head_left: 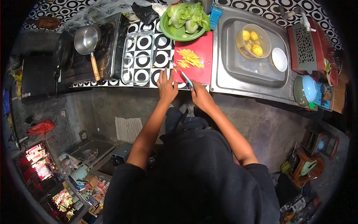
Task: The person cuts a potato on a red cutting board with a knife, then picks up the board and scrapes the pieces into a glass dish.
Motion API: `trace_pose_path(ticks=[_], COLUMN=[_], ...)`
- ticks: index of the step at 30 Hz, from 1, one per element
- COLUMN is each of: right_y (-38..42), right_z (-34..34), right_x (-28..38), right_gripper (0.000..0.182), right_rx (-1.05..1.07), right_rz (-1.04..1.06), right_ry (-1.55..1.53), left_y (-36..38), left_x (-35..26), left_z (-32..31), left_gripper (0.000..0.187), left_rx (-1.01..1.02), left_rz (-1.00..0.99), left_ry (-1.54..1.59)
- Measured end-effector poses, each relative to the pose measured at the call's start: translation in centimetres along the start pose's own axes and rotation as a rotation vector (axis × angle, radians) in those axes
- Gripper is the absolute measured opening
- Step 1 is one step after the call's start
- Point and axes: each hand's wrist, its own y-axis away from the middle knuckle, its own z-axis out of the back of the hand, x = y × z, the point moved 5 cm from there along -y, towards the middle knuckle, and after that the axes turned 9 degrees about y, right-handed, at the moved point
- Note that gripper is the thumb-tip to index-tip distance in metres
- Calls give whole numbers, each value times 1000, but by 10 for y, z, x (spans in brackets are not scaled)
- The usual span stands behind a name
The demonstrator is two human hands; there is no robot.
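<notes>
My right hand (202, 98) is closed round the light blue handle of a knife (184, 75), whose blade points up and left over the left edge of a red cutting board (203, 76). Yellow cut strips (189, 58) lie in a pile on the board, beyond the knife. At the board's lower left edge rests my left hand (167, 86), its fingers apart near the blade; nothing shows in it. A green bowl (182, 36) with leafy lettuce (190, 18) overlaps the board's far end. Left of the board stands a clear glass dish (137, 58).
A metal sink (220, 71) on the right holds a tub (243, 47) of yellow peeled pieces and a white bowl (279, 59). On the left, a saucepan (87, 40) sits on the stove (108, 56). A red dish rack (305, 46) stands far right.
</notes>
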Motion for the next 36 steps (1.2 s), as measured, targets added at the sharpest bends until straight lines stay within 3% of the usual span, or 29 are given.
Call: trace_pose_path(ticks=[6, 25, 36], right_y=[0, 6, 9], right_z=[-5, -11, -14], right_x=[3, 11, 14], right_gripper=[43, 50, 48], right_rx=[39, -17, 58], right_rz=[-62, 29, -71], right_ry=[-20, 15, 5], left_y=[3, 4, 3], left_x=[-5, -7, -6], left_z=[-8, -12, -11], left_gripper=[63, 57, 54], left_rx=[50, 125, 131], left_rz=[31, 123, 129], left_ry=[33, 120, 161])
